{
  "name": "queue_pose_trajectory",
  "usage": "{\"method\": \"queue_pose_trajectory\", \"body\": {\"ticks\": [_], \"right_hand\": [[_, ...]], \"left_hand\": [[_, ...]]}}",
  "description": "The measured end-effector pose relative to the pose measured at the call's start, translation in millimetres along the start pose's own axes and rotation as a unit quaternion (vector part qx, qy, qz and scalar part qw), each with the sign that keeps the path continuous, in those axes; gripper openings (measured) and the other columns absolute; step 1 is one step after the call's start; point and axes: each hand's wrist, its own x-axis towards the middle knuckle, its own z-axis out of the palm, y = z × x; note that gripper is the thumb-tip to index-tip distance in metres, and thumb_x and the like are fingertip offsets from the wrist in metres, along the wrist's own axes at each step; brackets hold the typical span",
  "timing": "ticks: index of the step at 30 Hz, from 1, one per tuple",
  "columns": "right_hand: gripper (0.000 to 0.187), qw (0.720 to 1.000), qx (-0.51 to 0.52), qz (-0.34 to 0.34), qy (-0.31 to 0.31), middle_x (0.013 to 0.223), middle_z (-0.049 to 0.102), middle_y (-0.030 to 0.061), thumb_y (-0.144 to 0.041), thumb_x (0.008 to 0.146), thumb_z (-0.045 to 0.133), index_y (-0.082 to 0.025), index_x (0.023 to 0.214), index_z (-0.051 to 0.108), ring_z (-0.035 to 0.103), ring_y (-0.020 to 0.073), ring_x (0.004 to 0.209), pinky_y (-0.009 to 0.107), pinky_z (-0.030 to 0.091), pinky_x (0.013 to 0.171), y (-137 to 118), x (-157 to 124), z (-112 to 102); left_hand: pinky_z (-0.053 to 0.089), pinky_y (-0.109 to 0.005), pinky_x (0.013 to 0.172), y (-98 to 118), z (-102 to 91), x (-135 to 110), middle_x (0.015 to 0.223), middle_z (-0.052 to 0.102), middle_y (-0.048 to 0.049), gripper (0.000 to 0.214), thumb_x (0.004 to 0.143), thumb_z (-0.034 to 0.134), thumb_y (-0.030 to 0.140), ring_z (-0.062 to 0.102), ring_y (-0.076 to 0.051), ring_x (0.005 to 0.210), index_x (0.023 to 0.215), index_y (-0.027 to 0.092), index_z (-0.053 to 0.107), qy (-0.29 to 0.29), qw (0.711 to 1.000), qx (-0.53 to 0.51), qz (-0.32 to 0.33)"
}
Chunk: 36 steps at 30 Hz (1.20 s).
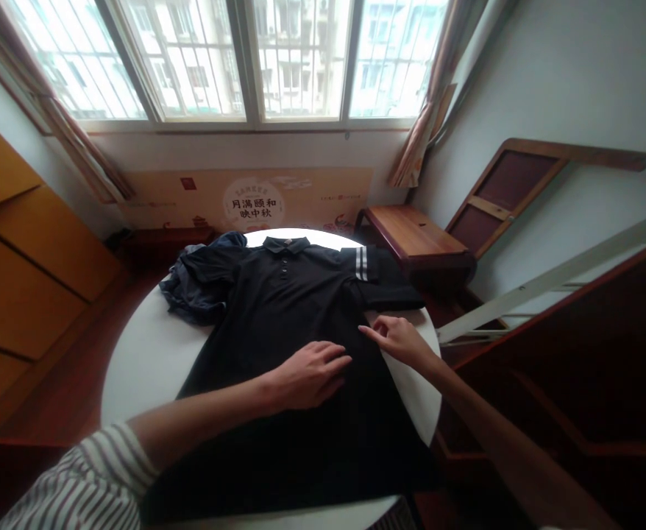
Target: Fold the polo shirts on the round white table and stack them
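A black polo shirt (287,316) lies spread front up on a round white table (135,361), its collar at the far side and its hem toward me. My left hand (315,374) is over the middle of the shirt, fingers stretched and slightly bent, holding nothing. By the shirt's right side edge is my right hand (397,340), its thumb apart from the loosely curled fingers and nothing visible between them. Whether either hand touches the cloth I cannot tell. The right sleeve (361,263) has two white stripes and rests over a folded dark garment (397,294).
A crumpled dark blue garment pile (193,291) sits at the table's left back, touching the left sleeve. Beyond the table stand a wooden bench (416,232) and a windowed wall. A white metal rail (555,269) slopes along the right, and wooden cabinets (30,250) line the left.
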Motion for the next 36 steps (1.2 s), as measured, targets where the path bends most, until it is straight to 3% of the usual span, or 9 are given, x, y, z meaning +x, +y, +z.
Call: {"method": "queue_pose_trajectory", "body": {"ticks": [4, 7, 11, 16, 19, 25, 28, 31, 36], "right_hand": [[0.037, 0.998, 0.055, -0.023, 0.013, 0.057, 0.056, 0.0022, -0.044, 0.087, 0.048, -0.022, 0.058, 0.046, 0.054, 0.0164, 0.055, 0.028, 0.032, 0.055, -0.2, 2.2, 6.6], [0.038, 0.990, 0.139, 0.000, -0.017, 0.051, 0.048, -0.0013, -0.047, 0.085, 0.047, -0.023, 0.056, 0.039, 0.048, 0.0133, 0.047, 0.026, 0.031, 0.049, 2.1, 1.0, 2.8], [0.038, 0.978, 0.194, 0.039, -0.065, 0.051, 0.054, -0.0005, -0.052, 0.083, 0.052, -0.021, 0.063, 0.054, 0.052, 0.0142, 0.044, 0.025, 0.035, 0.044, 4.8, 10.5, -9.2], [0.028, 0.996, 0.081, 0.019, 0.043, 0.072, 0.070, 0.0072, -0.038, 0.084, 0.059, -0.018, 0.065, 0.066, 0.066, 0.0201, 0.070, 0.025, 0.044, 0.063, -7.3, 63.6, -28.0], [0.034, 0.994, 0.076, 0.074, 0.026, 0.067, 0.070, 0.0091, -0.038, 0.084, 0.065, -0.017, 0.057, 0.064, 0.067, 0.0220, 0.069, 0.026, 0.047, 0.064, -15.6, 103.6, -31.1], [0.038, 0.981, 0.125, 0.146, -0.014, 0.052, 0.062, 0.0070, -0.036, 0.077, 0.077, -0.016, 0.051, 0.058, 0.054, 0.0146, 0.043, 0.026, 0.045, 0.045, -9.8, 151.3, -13.0], [0.027, 0.976, 0.155, 0.154, 0.014, 0.056, 0.062, 0.0048, -0.029, 0.074, 0.079, -0.014, 0.061, 0.062, 0.054, 0.0131, 0.046, 0.024, 0.046, 0.045, -3.0, 157.6, -6.0], [0.023, 0.970, 0.180, 0.154, 0.048, 0.065, 0.065, 0.0037, -0.031, 0.073, 0.081, -0.015, 0.078, 0.066, 0.059, 0.0137, 0.054, 0.024, 0.049, 0.050, -0.7, 157.3, -3.2], [0.026, 0.967, 0.179, 0.135, 0.121, 0.080, 0.069, 0.0040, -0.023, 0.065, 0.082, -0.019, 0.086, 0.068, 0.066, 0.0186, 0.082, 0.027, 0.053, 0.076, -8.0, 152.7, 0.3]], "left_hand": [[0.032, -0.064, 0.111, 45.6, 16.0, 15.7, 0.158, 0.033, -0.0177, 0.069, 0.095, 0.044, 0.062, 0.032, -0.039, 0.144, 0.150, 0.020, 0.039, -0.034, 0.997, -0.018, 0.069], [0.032, -0.068, 0.107, 62.7, 26.9, 15.6, 0.163, 0.024, -0.0147, 0.073, 0.094, 0.041, 0.069, 0.025, -0.042, 0.146, 0.152, 0.027, 0.035, -0.054, 0.993, -0.029, 0.099], [0.044, -0.056, 0.101, 73.8, 30.3, 16.4, 0.163, 0.025, -0.0076, 0.058, 0.099, 0.041, 0.047, 0.041, -0.035, 0.135, 0.153, 0.026, 0.034, -0.064, 0.987, 0.007, 0.149], [0.049, -0.035, 0.072, 73.8, 24.2, 47.0, 0.156, 0.038, -0.0051, 0.055, 0.096, 0.042, 0.021, 0.056, -0.023, 0.103, 0.151, 0.024, 0.036, -0.055, 0.971, 0.087, 0.215], [0.046, -0.033, 0.062, 69.9, 27.1, 65.2, 0.128, 0.058, -0.0090, 0.039, 0.096, 0.044, 0.019, 0.057, -0.022, 0.095, 0.134, 0.022, 0.053, -0.068, 0.959, 0.106, 0.252], [0.046, -0.031, 0.065, 72.0, 32.2, 71.3, 0.114, 0.056, -0.0092, 0.012, 0.091, 0.052, 0.025, 0.056, -0.018, 0.088, 0.095, 0.019, 0.061, -0.058, 0.963, 0.065, 0.255], [0.047, -0.032, 0.073, 77.5, 26.5, 69.9, 0.112, 0.057, -0.0089, 0.013, 0.091, 0.049, 0.023, 0.055, -0.017, 0.086, 0.097, 0.017, 0.060, -0.020, 0.960, 0.043, 0.276], [0.045, -0.033, 0.066, 83.1, 24.5, 66.4, 0.104, 0.059, -0.0072, 0.017, 0.089, 0.052, 0.026, 0.055, -0.018, 0.084, 0.102, 0.017, 0.058, -0.014, 0.959, 0.029, 0.282], [0.041, -0.033, 0.061, 88.6, 37.2, 56.9, 0.103, 0.060, -0.0065, 0.020, 0.088, 0.052, 0.028, 0.055, -0.019, 0.084, 0.105, 0.019, 0.058, -0.027, 0.959, 0.029, 0.279]]}}
